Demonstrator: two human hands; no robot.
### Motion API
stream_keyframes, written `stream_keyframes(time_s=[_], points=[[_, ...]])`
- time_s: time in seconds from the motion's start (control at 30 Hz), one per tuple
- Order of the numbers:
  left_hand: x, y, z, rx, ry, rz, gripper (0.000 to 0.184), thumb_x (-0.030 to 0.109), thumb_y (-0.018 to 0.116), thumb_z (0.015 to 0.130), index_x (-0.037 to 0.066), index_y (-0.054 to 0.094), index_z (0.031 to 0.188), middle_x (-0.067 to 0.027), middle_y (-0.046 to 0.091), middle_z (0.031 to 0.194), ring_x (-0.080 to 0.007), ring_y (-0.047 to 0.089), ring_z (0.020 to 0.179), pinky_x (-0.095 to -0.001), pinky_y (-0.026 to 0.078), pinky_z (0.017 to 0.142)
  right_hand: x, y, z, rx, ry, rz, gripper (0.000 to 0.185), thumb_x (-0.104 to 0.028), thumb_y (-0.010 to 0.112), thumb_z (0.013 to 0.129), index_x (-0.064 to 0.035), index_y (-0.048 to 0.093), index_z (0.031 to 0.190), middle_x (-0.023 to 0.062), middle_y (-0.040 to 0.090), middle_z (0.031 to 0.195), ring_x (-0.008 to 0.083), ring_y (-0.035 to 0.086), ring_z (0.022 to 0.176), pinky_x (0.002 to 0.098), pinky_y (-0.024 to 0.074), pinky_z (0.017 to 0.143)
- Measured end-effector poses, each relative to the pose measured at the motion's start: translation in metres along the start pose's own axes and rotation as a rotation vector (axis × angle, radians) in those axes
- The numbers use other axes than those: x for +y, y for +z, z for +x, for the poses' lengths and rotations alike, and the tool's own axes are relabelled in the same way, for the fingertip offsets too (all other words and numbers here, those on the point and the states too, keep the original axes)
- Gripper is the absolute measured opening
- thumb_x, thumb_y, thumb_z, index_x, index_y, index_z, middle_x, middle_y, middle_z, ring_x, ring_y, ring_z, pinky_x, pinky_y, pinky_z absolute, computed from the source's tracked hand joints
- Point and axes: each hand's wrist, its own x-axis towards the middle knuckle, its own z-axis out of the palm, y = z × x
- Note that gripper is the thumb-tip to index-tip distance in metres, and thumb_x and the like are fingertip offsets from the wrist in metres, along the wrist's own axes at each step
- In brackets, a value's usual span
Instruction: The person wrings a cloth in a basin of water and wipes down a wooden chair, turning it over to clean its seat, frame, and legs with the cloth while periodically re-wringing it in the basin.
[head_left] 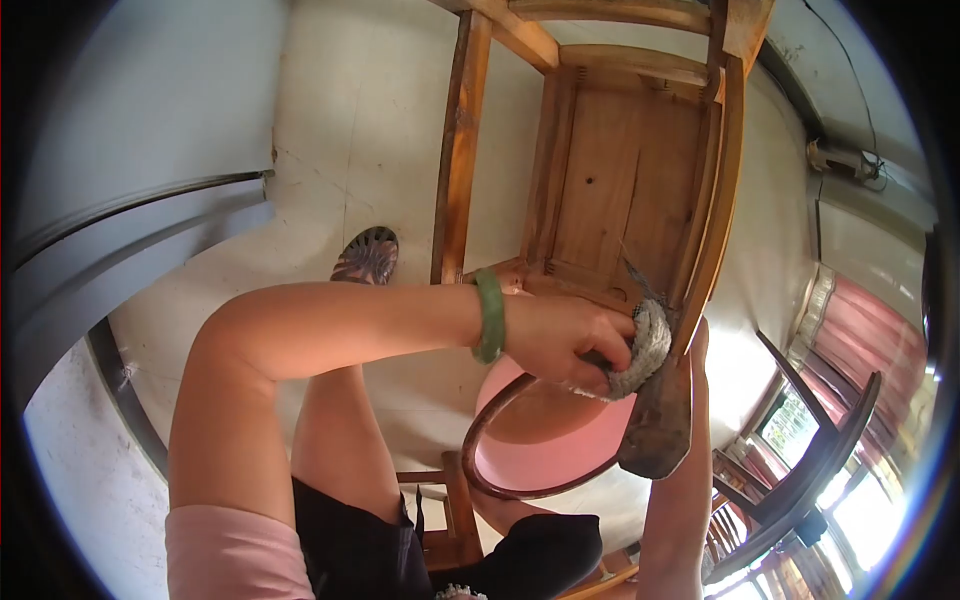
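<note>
My left hand (pixel 570 340), with a green bangle (pixel 489 316) on its wrist, is closed around a grey, fuzzy cloth (pixel 645 350). The cloth presses against a wooden leg of a tipped wooden chair (pixel 610 190), near the leg's worn, dark end (pixel 655 440). My right hand (pixel 699 345) is up against the far side of the same leg; the wood hides most of its fingers. Below my left hand is a pink basin (pixel 550 455) with a brown rim, partly covered by the arm and the leg.
A small wooden stool (pixel 455 515) shows between my legs. My shoe (pixel 368 257) rests on the pale floor (pixel 340 190). Dark wooden furniture (pixel 800 480) stands at the right, near a window with pink curtains (pixel 865 340). A pale panel (pixel 150 120) rises at the left.
</note>
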Motion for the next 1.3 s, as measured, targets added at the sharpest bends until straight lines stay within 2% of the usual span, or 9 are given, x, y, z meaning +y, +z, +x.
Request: stream_keyframes(time_s=[0.13,0.23,0.63,0.73,0.87,1.0,1.1,1.17,1.3], points=[[-0.003,-0.004,0.006,0.009,-0.147,0.158,0.017,0.012,0.058,0.076,0.001,0.056,0.088,-0.0131,0.05,0.087,-0.0291,0.05,0.08,-0.0364,0.041,0.068,0.002,0.014,-0.012,0.055,0.026,-0.012,0.026,-0.023,0.041,0.082,-0.0027,0.056,0.083,0.0077,0.057,0.071,0.0183,0.055,0.059,0.0282,0.046,0.054],[-0.014,0.002,0.008,0.242,0.217,0.262,0.015,0.014,0.058,0.076,0.002,0.053,0.084,-0.0132,0.05,0.086,-0.0291,0.051,0.08,-0.0379,0.041,0.065,-0.004,0.029,-0.026,0.096,0.046,0.013,0.026,-0.024,0.041,0.082,-0.0031,0.056,0.082,0.0081,0.056,0.071,0.0193,0.054,0.059,0.0292,0.0456,0.054],[0.011,-0.026,-0.065,-0.314,-0.453,1.263,0.018,0.023,0.056,0.076,0.007,0.057,0.084,-0.0062,0.054,0.073,-0.0243,0.052,0.084,-0.0383,0.04,0.071,-0.014,0.017,-0.011,0.065,0.034,-0.061,0.027,-0.025,0.045,0.08,-0.0004,0.057,0.083,0.0088,0.057,0.069,0.0194,0.055,0.059,0.0292,0.046,0.056],[-0.006,-0.022,-0.052,-0.245,-0.444,0.879,0.023,0.023,0.057,0.075,0.003,0.055,0.085,-0.01,0.052,0.078,-0.0263,0.051,0.083,-0.0391,0.04,0.07,-0.013,0.01,-0.005,0.139,-0.017,-0.134,0.027,-0.024,0.044,0.08,-0.0007,0.057,0.083,0.0086,0.056,0.069,0.0192,0.055,0.059,0.0281,0.0461,0.055],[-0.005,0.009,0.002,-0.061,-0.083,0.429,0.03,0.024,0.058,0.075,0.0,0.051,0.092,-0.016,0.047,0.09,-0.0321,0.05,0.085,-0.0411,0.04,0.071,0.0,-0.002,0.0,0.088,-0.029,-0.079,0.025,-0.023,0.043,0.081,-0.0016,0.056,0.082,0.0079,0.056,0.069,0.0172,0.055,0.06,0.0272,0.0457,0.054],[0.007,0.014,0.022,-0.12,-0.134,0.6,0.03,0.024,0.059,0.075,0.001,0.051,0.093,-0.0164,0.048,0.093,-0.0311,0.05,0.088,-0.042,0.038,0.077,0.005,-0.019,0.016,0.048,0.037,0.055,0.025,-0.023,0.041,0.082,-0.0035,0.056,0.083,0.0076,0.056,0.07,0.0174,0.054,0.06,0.0283,0.0448,0.054],[-0.008,0.014,-0.006,0.252,0.224,0.761,0.029,0.028,0.055,0.077,0.002,0.054,0.089,-0.0151,0.051,0.093,-0.0292,0.05,0.088,-0.0423,0.033,0.085,0.003,-0.01,0.006,0.026,0.077,0.1,0.025,-0.023,0.04,0.083,-0.0039,0.056,0.084,0.0074,0.056,0.071,0.0176,0.053,0.061,0.029,0.0443,0.055],[-0.005,-0.003,-0.014,-0.21,-0.306,0.693,0.032,0.035,0.051,0.08,0.004,0.056,0.085,-0.0137,0.056,0.089,-0.028,0.052,0.087,-0.0422,0.028,0.09,-0.003,-0.004,-0.004,0.074,0.033,-0.007,0.025,-0.023,0.039,0.083,-0.0036,0.055,0.085,0.0075,0.056,0.072,0.0177,0.054,0.061,0.0291,0.0444,0.055],[0.01,-0.024,-0.031,-0.452,-0.647,0.836,0.035,0.038,0.046,0.082,0.005,0.058,0.082,-0.0124,0.058,0.083,-0.0282,0.055,0.082,-0.0411,0.028,0.09,0.003,-0.012,0.01,0.106,0.012,-0.014,0.025,-0.022,0.039,0.083,-0.0032,0.055,0.086,0.0079,0.056,0.072,0.0179,0.054,0.062,0.0286,0.0448,0.055]])
